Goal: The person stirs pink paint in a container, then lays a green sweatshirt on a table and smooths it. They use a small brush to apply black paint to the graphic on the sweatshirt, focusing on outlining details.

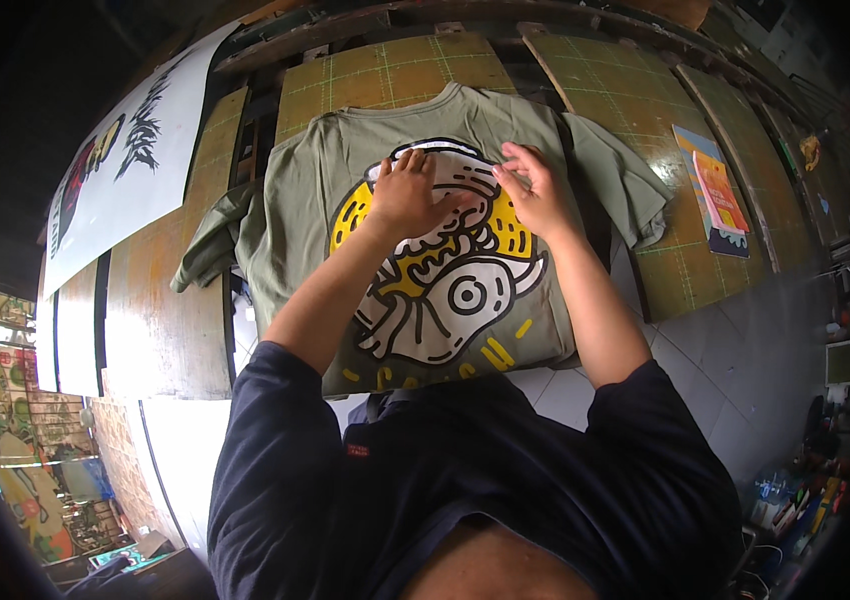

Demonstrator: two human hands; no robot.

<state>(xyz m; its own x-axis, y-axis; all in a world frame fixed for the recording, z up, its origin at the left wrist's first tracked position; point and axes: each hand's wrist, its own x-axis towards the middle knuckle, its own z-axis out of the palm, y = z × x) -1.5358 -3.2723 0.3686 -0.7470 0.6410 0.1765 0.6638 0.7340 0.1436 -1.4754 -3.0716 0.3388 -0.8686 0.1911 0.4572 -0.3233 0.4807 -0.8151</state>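
Observation:
An olive-green T-shirt (305,190) lies spread on a wooden board, with a large white, yellow and black cartoon print (467,295) and yellow lettering along its lower part. My left hand (407,200) rests palm down on the upper middle of the print, fingers stretched out. My right hand (535,195) is at the print's upper right, its fingers apart and slightly curved, holding nothing; whether its fingertips touch the fabric I cannot tell. The shirt's sleeves (620,175) spread out to either side.
A white printed sheet (155,180) lies on boards at the left. At the right, stacked colourful booklets or cards (710,195) lie on a gridded board (605,90). Grey floor tiles (695,380) show below the boards. Assorted items (795,510) crowd the lower right.

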